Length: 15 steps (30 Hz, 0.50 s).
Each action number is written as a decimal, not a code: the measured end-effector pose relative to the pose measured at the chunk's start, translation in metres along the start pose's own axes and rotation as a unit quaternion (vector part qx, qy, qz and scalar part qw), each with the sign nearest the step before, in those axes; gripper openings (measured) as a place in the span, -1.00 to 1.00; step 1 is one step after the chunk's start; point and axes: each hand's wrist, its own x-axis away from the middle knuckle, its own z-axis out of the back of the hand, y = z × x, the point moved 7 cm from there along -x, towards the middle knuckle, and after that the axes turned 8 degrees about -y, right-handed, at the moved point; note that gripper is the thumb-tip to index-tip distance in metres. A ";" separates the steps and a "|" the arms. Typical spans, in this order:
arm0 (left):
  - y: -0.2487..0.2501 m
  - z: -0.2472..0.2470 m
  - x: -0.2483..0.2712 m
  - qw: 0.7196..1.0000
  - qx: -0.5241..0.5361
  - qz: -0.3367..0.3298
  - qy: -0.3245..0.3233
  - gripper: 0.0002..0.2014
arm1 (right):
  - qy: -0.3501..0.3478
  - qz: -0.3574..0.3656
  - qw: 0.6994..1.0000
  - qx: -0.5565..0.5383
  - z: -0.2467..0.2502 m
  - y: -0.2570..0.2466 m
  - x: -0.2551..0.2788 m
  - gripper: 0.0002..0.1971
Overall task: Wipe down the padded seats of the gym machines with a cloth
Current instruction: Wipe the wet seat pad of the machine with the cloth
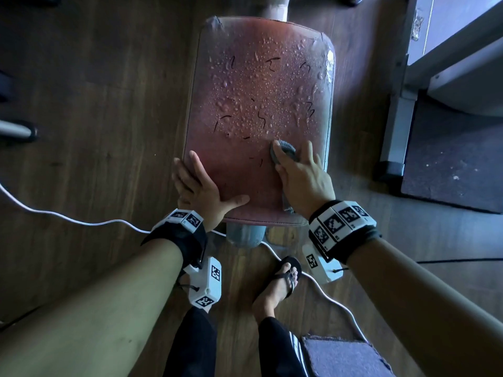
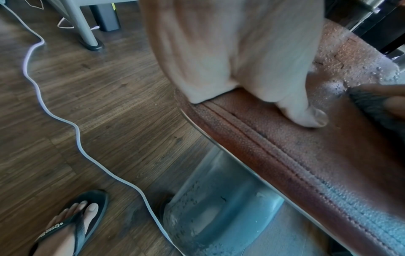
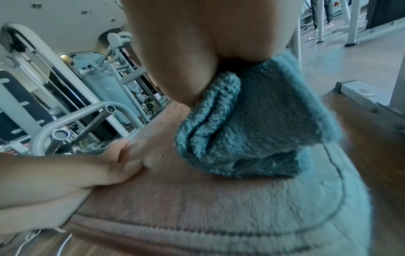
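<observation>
Right hand (image 1: pixel 302 175) grip: fingers and thumb curled round a bunched grey-blue cloth (image 1: pixel 284 153), palm pressing it onto the padded seat (image 1: pixel 258 91) at the near right part; cloth folds show clearly in the right wrist view (image 3: pixel 241 124), wad sitting on the pad with one end tucked under the palm; left hand (image 1: pixel 202 186) lies spread, fingers straight, over the near left edge of the seat, thumb flat on top, bracing it; seat is reddish-brown, stitched rim, on a grey post (image 2: pixel 219 199); far two thirds covered in water droplets (image 1: pixel 258 77) and dark scribble marks (image 1: pixel 262 121); near strip looks dry, so wiping seems just begun; to do this well: keep the palm flat so the whole wad bears down, push away in overlapping lanes toward the far edge, refold to a dry face once soaked, press harder over the marks, run the rim seam last; white cable (image 1: pixel 68 217) trails on the floor near the foot, mind it when stepping.
</observation>
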 end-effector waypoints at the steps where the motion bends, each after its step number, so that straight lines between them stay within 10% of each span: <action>1: 0.000 0.000 0.000 1.000 0.006 -0.003 -0.003 0.53 | -0.003 0.004 1.000 0.003 -0.001 0.000 0.004 -0.54; 15: 0.004 0.003 0.003 1.000 0.005 -0.002 0.025 0.51 | -0.023 0.002 0.999 0.025 0.000 -0.001 0.001 -0.53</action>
